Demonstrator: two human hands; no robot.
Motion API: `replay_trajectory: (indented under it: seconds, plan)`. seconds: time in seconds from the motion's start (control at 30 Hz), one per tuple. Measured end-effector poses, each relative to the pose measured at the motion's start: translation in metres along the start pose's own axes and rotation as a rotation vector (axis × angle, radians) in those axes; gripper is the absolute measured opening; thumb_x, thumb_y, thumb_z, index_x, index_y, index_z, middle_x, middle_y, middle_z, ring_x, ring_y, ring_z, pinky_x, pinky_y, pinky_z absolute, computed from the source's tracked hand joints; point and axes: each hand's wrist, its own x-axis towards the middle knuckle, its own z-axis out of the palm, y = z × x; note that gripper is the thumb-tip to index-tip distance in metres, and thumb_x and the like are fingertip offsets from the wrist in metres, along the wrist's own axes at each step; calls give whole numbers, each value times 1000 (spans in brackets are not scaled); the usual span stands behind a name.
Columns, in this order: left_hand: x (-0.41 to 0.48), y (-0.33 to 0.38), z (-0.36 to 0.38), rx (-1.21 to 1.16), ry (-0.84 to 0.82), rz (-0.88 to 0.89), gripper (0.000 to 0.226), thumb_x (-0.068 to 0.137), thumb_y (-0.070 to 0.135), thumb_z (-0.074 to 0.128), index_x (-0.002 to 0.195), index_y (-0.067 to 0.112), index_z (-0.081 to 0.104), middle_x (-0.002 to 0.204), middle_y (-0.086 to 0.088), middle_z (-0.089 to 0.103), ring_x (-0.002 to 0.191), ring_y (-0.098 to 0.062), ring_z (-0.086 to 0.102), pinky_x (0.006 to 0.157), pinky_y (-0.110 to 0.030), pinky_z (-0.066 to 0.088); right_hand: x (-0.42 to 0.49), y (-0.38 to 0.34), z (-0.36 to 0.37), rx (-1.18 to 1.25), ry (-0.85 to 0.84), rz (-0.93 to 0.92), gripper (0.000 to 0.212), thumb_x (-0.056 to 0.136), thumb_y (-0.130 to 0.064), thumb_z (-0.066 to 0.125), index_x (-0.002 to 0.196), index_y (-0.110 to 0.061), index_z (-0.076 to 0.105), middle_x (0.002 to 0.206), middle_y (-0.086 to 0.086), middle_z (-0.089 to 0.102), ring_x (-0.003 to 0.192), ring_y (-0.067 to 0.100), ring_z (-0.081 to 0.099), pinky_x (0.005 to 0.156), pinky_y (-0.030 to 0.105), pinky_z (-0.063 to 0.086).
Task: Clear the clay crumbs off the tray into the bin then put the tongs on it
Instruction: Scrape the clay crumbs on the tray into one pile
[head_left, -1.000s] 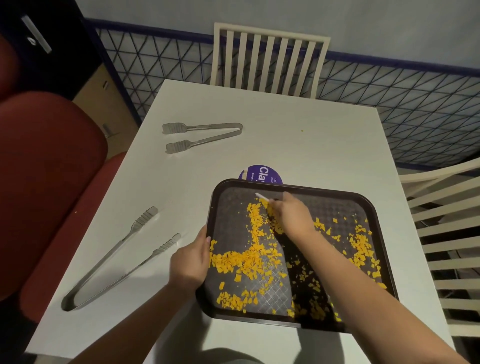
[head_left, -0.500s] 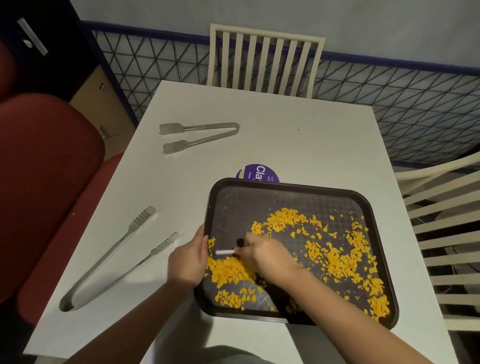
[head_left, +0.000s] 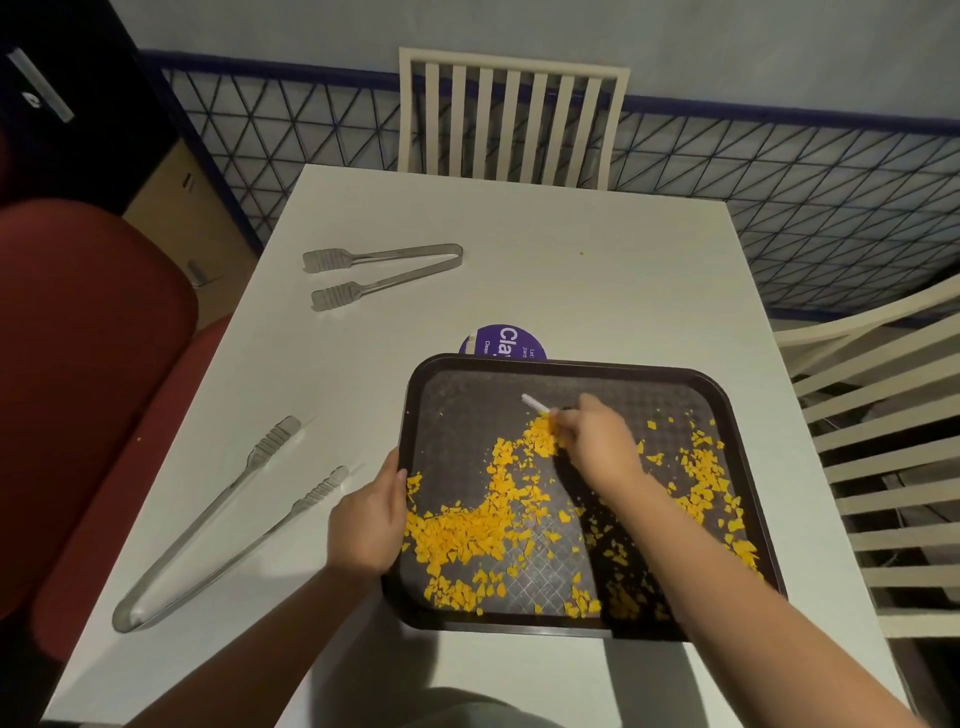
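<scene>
Clenched around a thin white-handled tool (head_left: 535, 404), my right hand (head_left: 597, 441) sits over the middle of the dark brown tray (head_left: 571, 364). I cannot quite tell what the tool is; only its pale end pokes out past my fingers toward the tray's far edge, and its working end is hidden under my hand among the crumbs.

My left hand (head_left: 369, 519) grasps the tray's left rim, thumb hooked over the edge, fingers beneath.

The orange clay crumbs (head_left: 483, 525) are on the tray: a thick band runs from just beside my left thumb up toward my right hand, a looser cluster lies along the near edge, and another scatter spreads down the right side. One stray speck (head_left: 581, 253) lies on the white table (head_left: 597, 291) well beyond the tray.

The tray rests on the table directly in front of me. A purple round label (head_left: 501, 343) peeks out from behind its far rim, partly covered by it.

Two pairs of metal tongs lie on the table to the left, apart from the tray. The long tongs (head_left: 223, 525) lie diagonally near my left hand, tips pointing toward the tray. The short tongs (head_left: 379, 270) lie farther away, tips pointing left.

A slatted chair (head_left: 511, 114) stands at the far side of the table, another chair (head_left: 883, 415) to my right.
</scene>
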Motion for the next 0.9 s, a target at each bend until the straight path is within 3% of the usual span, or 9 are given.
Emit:
replay_trajectory:
  seconds: [0.17,0.33,0.4,0.47,0.6,0.7,0.9]
  plan:
    - [1,0,1,0,5,1,43,101,31,27,141,22,39,88,-7,73,84,-28,68,73,-34,50,-43,-40,27,110,-159,-165,28,96,-38,43,89,-12,53,69,-10,45,56,3,42,48,19,29]
    - [0,-1,2,-4,18,11,43,101,30,29,141,20,40,91,-8,74,86,-29,69,75,-34,51,-86,-46,25,129,-271,-287,31,96,-39,47,88,-10,54,78,1,56,64,15,49,54,27,39]
    - [0,-1,1,-9,22,11,43,101,29,30,141,20,40,90,-9,73,85,-29,69,73,-34,50,-85,-32,15,118,-205,-291,21,92,-32,55,96,-13,63,78,1,57,61,13,49,53,29,42]
    - [0,-2,2,-9,18,12,43,101,29,30,141,20,41,85,-8,73,81,-28,69,70,-33,49,-68,-7,-1,6,-16,-255,17,89,-24,61,103,-17,69,74,0,53,58,14,46,49,28,38]
    - [0,-3,3,-3,22,27,42,101,29,30,140,19,42,81,-5,72,75,-25,68,64,-30,48,-24,53,-34,-32,223,129,23,93,-16,54,110,-16,69,81,6,52,66,23,52,55,31,40]
    - [-1,-3,3,-3,37,26,42,100,28,32,140,19,43,81,-5,72,74,-24,68,61,-27,43,-11,76,-36,-70,227,235,28,94,-9,51,118,-12,67,92,11,56,79,30,58,63,34,45]
    - [0,-2,3,5,47,39,39,100,27,32,137,20,45,78,-6,72,73,-27,68,60,-29,44,-40,35,-11,7,71,69,22,94,-24,52,99,-6,64,74,-3,44,60,14,42,52,27,31]
